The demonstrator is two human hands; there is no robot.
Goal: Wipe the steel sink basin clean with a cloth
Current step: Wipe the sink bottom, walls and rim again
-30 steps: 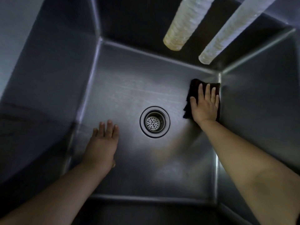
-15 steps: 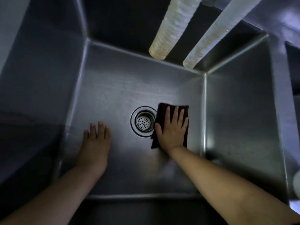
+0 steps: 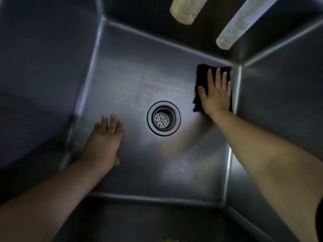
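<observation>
Nowhere legible writing; right hand flat on cloth.

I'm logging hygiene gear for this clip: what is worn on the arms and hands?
Nothing shows on either. The left hand and right hand are bare: no gloves, rings or watch. Both forearms are uncovered, no sleeves in view.
</observation>
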